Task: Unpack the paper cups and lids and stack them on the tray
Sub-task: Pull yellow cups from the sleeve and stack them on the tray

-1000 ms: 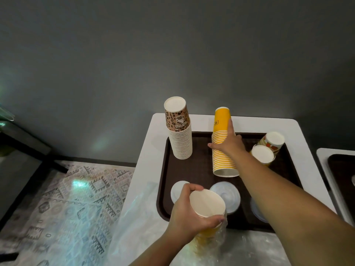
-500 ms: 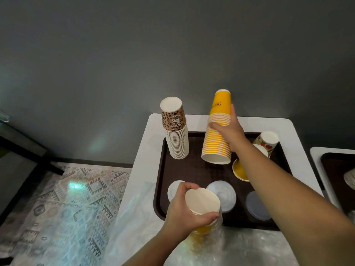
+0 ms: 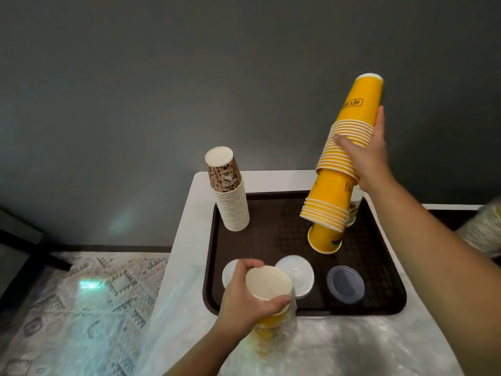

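Note:
My right hand [image 3: 364,156] grips a tall stack of upside-down yellow cups [image 3: 349,147], lifted and tilted above the brown tray [image 3: 271,240]. The stack has come apart into loose sections; its lowest cup [image 3: 324,240] hangs just over the tray. My left hand [image 3: 249,294] holds the top of another yellow cup stack [image 3: 268,286], still inside a clear plastic sleeve [image 3: 273,332] at the tray's front edge. A leopard-print cup stack [image 3: 229,191] stands upside down at the tray's back left. White lids [image 3: 296,275] and a grey lid [image 3: 344,284] lie at the front of the tray.
The tray sits on a white table [image 3: 189,213] against a dark wall. A patterned cup [image 3: 353,207] stands behind the lifted stack. A second tray [image 3: 444,215] and another blurred cup stack [image 3: 482,229] lie at the right. Patterned carpet [image 3: 67,308] covers the floor to the left.
My right hand has raised the yellow stack off the tray, up and to the right, and the stack has stretched into loose sections. My left hand stays on the wrapped stack.

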